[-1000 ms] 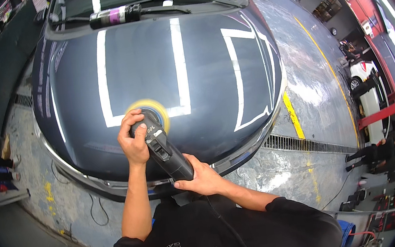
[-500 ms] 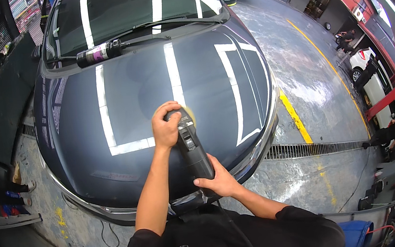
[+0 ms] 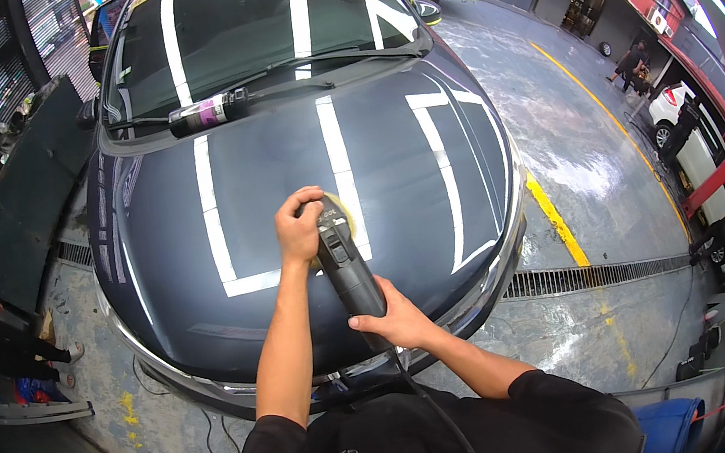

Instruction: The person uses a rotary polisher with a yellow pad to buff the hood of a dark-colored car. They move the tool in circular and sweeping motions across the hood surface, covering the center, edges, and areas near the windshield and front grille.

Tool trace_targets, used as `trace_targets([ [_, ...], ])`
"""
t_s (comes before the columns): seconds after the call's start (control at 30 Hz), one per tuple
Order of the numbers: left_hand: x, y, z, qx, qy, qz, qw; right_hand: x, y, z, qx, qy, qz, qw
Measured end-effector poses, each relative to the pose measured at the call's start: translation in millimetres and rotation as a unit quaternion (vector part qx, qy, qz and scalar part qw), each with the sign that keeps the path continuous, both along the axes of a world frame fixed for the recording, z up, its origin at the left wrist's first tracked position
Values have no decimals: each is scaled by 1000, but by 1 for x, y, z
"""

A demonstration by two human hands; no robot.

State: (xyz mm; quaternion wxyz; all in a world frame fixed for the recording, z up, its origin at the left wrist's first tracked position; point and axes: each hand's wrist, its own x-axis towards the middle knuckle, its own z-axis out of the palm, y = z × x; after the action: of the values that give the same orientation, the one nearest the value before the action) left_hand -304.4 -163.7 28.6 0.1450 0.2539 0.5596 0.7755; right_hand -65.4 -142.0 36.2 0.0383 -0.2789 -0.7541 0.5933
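Note:
A black power polisher point(image 3: 353, 284) with a yellowish pad point(image 3: 342, 209) rests on the dark grey car hood point(image 3: 171, 286), a little forward of its middle. My left hand point(image 3: 297, 227) is closed over the polisher's head, with the fingers curled round its top. My right hand point(image 3: 399, 314) wraps the rear of the body, thumb across the top. From the back end a black cord point(image 3: 447, 433) runs down over my shirt. Most of the pad is hidden beneath the tool.
A black bottle with a purple label point(image 3: 208, 113) lies at the windshield base beside the wiper point(image 3: 333, 56). A drain grate point(image 3: 586, 276) crosses the floor at right. Another person point(image 3: 20, 345) is at far left. A blue barrel point(image 3: 668, 426) stands at lower right.
The polisher has moved left and slightly toward the windshield on the hood, both hands still on it. The whole view has shifted, so the car appears farther right and lower.

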Motion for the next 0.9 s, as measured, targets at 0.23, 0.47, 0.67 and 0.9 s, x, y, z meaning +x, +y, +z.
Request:
trace_targets([
  [0.23,-45,-45,0,3,-16,55,998,-48,-16,8,-30,22,55,998],
  [0.47,-81,-40,8,-9,-9,99,995,-78,-2,5,-15,87,68,994],
  [0.67,-71,12,20,-12,32,84,996,-70,21,21,-28,125,27,991],
  [0.9,-50,85,36,-39,18,14,999,-56,61,32,-45,118,-43,991],
])
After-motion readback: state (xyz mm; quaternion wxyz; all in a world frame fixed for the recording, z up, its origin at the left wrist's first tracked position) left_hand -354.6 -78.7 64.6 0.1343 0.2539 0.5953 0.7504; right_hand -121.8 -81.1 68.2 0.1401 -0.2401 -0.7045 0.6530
